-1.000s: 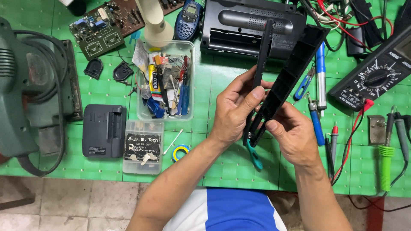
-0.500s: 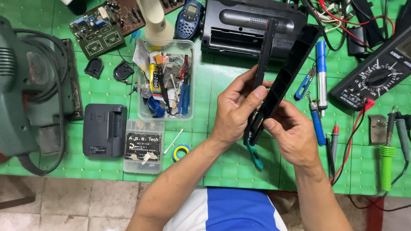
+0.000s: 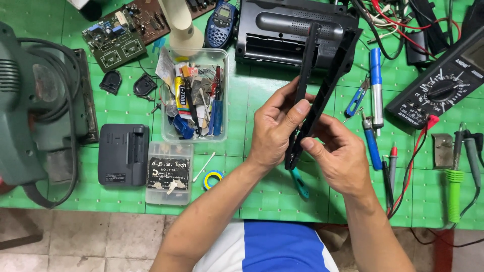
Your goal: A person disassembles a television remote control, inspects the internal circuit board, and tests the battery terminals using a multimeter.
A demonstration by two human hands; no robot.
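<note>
Both hands meet over the middle of the green mat (image 3: 282, 196), gripping a long black plastic frame (image 3: 322, 85) that slants up and away from the person toward the black radio (image 3: 287, 30) at the far edge. The left hand (image 3: 275, 131) wraps its fingers around the lower part of the frame, the thumb pressed along the thin front bar. The right hand (image 3: 343, 158) clasps the same lower end from the other side, thumb tip touching the frame near its bottom corner. The frame is lifted off the mat, its upper end overlapping the radio in this view. Just under the hands a tool with a teal handle (image 3: 301, 184) lies on the mat. To the left stands a clear tub (image 3: 194, 100) crammed with small tools, and nearer the person a small clear screwdriver case (image 3: 169, 174), a black charger block (image 3: 122, 155) and a roll of yellow tape (image 3: 213, 179). To the right lie a blue pen-shaped tool (image 3: 376, 75), a black meter (image 3: 443, 88) with red and black leads, and a green-handled soldering iron (image 3: 455, 181). A green power tool (image 3: 35, 106) fills the far left.
</note>
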